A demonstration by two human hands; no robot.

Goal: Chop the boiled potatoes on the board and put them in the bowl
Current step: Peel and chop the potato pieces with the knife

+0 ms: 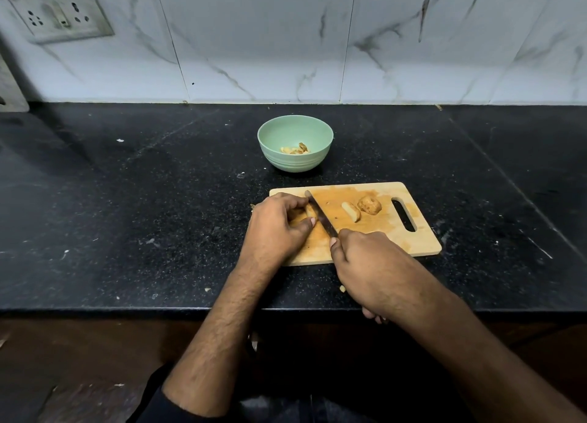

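The left hand (279, 224) curls over a potato piece (310, 212) at the near-left end of the wooden board (381, 241), pinching it between thumb and fingers. The right hand (365, 260) grips the handle of a knife (320, 214), whose blade lies just beside the left fingertips, against that piece. Beyond the right hand, a cut slice (351, 211) and a whole potato (369, 204) sit touching. The green bowl (295, 160), holding chopped bits (295, 149), stands beyond both hands.

Pale green bowl (295, 143); light tan wooden board (365, 222); black speckled desk (127, 216); white grey-veined marble wall tiles (254, 41).
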